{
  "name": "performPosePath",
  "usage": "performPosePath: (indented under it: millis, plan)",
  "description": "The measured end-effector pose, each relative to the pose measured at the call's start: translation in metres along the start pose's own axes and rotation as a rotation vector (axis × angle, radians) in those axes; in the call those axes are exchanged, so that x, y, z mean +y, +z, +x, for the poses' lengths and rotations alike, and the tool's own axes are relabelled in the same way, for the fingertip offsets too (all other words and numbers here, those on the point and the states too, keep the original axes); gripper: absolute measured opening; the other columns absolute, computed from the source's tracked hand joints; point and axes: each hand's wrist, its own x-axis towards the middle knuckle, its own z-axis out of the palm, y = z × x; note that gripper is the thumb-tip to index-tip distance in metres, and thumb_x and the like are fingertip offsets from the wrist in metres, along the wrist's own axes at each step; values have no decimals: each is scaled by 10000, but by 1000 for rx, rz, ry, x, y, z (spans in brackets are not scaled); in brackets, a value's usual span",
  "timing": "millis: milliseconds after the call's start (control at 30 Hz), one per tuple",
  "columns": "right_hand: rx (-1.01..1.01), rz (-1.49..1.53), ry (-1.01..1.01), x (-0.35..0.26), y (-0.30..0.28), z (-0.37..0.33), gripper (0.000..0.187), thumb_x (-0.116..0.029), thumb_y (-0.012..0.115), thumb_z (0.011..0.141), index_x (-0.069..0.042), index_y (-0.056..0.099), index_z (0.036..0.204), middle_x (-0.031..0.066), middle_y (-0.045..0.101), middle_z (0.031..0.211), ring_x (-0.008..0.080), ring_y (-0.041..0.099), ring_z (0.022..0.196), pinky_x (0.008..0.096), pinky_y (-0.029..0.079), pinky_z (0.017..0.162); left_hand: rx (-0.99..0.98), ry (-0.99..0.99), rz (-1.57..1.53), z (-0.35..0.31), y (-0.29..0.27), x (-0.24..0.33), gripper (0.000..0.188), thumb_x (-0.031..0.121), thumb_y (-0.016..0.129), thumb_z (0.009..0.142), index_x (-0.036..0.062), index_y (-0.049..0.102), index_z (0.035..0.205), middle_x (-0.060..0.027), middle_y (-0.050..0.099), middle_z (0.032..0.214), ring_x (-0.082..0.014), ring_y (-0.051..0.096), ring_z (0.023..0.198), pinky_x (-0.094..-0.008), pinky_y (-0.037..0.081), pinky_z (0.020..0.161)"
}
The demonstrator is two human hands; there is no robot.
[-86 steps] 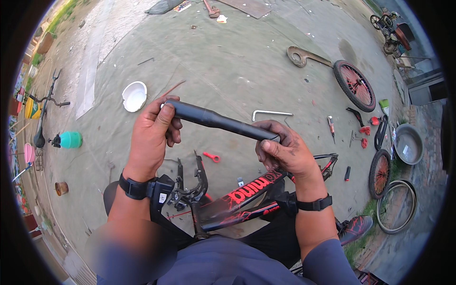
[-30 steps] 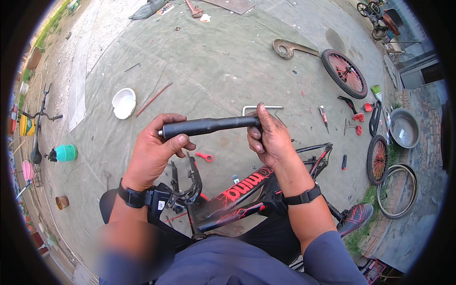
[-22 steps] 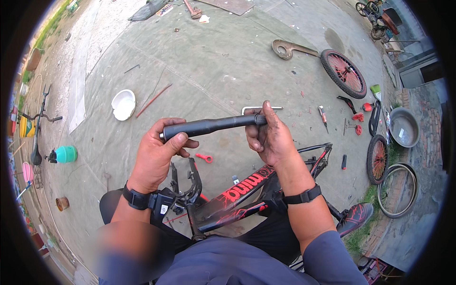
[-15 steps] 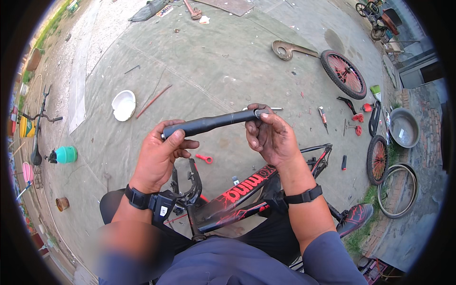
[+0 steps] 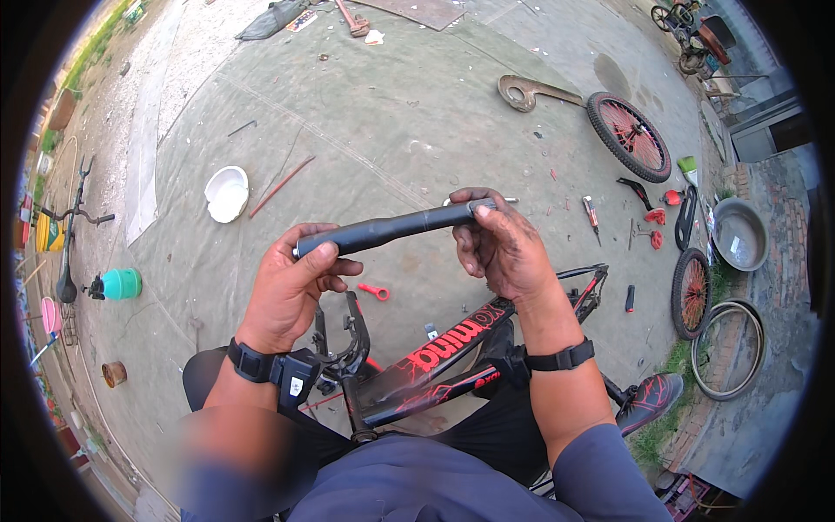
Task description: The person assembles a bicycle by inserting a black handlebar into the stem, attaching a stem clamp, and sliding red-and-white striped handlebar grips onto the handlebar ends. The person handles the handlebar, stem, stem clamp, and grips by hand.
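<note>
A black bicycle seat post [image 5: 383, 228] lies level across the air between my two hands, thicker at its left end and narrower at its right. My left hand [image 5: 300, 274] is wrapped around the thick end, thumb on top. At the narrow end my right hand [image 5: 506, 248] pinches the tip between thumb and fingers, covering part of it. Below both hands, a black and red bicycle frame [image 5: 461, 339] rests across my lap. Its black fork [image 5: 355, 335] points away from me near my left wrist.
On the green ground sheet lie a red ring wrench [image 5: 374, 291], a white bowl [image 5: 228, 195], a red rod [image 5: 280, 187] and a screwdriver [image 5: 591, 217]. Two wheels [image 5: 630, 136], a metal basin [image 5: 739, 233] and bare rims [image 5: 729, 350] are to the right. A green container [image 5: 120, 284] stands left.
My right hand has shifted slightly to the right, and its thumb now covers more of the seat post's narrow tip. My left hand stays almost still on the thick end.
</note>
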Motion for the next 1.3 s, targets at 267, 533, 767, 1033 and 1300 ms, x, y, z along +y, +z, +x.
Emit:
performPosePath:
  millis: [267, 533, 767, 1033, 1300]
  plan:
    - [-12, -28, -21, 1, 1, 0, 373, -284, 638, 1024, -26, 577, 1285, 52, 556, 774, 141, 507, 542, 271, 382, 487, -9, -24, -72, 0, -1, -1, 323, 163, 719, 977, -1, 591, 1225, -147, 719, 1098, -254, 760, 916, -314, 569, 708]
    - [-51, -34, -45, 0, 1, -2, 447, -316, 707, 1002, -18, 581, 1310, 43, 578, 768, 137, 525, 553, 265, 398, 497, -26, -25, -100, 2, -4, -2, 293, 181, 708, 985, 13, 600, 1200, -150, 729, 1089, -255, 762, 909, -319, 566, 702]
    - [-87, -181, -116, -5, -8, -3, 352, -215, 718, 1001, -8, 650, 1277, 34, 637, 818, 108, 611, 645, 252, 470, 561, -54, -31, -105, 2, -6, 3, 288, 200, 681, 1002, 5, 598, 1196, -155, 733, 1091, -258, 762, 909, -321, 568, 700]
    - [-101, -424, -51, -26, -3, -11, 417, -111, 788, 926, -56, 675, 1324, -5, 643, 820, 74, 613, 648, 241, 486, 555, -65, -35, -56, 1, -10, 9, 275, 192, 658, 1013, -8, 598, 1192, -145, 731, 1064, -249, 772, 879, -301, 573, 672]
    - [-132, -851, -108, -18, 1, -7, 450, -209, 877, 852, -16, 721, 1227, -10, 668, 893, 66, 571, 720, 243, 483, 644, -57, -50, 14, 3, -9, 10, 276, 184, 693, 1005, -2, 596, 1185, -139, 734, 1053, -244, 775, 894, -293, 569, 670]
